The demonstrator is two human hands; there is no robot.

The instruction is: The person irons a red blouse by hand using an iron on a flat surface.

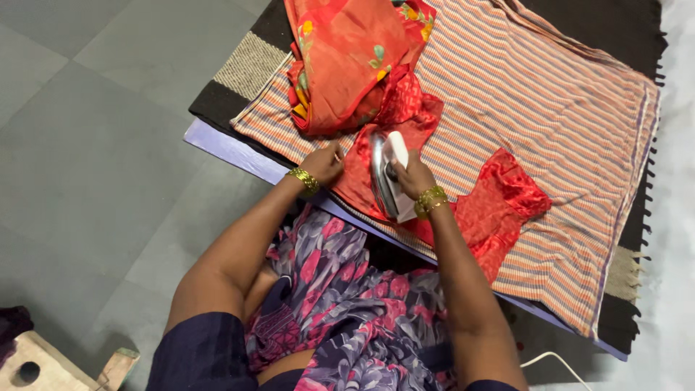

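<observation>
Nearest the camera, a floral purple and pink garment [347, 304] is being worn over the lap. Beyond it, an iron [386, 174] is being gripped by the closed right hand [413, 177] and tilted on a red blouse [434, 181], which is being spread over a striped cloth [565, 108] on the floor. The blouse's left edge is being pinched by the left hand [323, 163], its fingers curled shut. Farther off, an orange flowered fabric [347, 58] is being left heaped on the cloth.
</observation>
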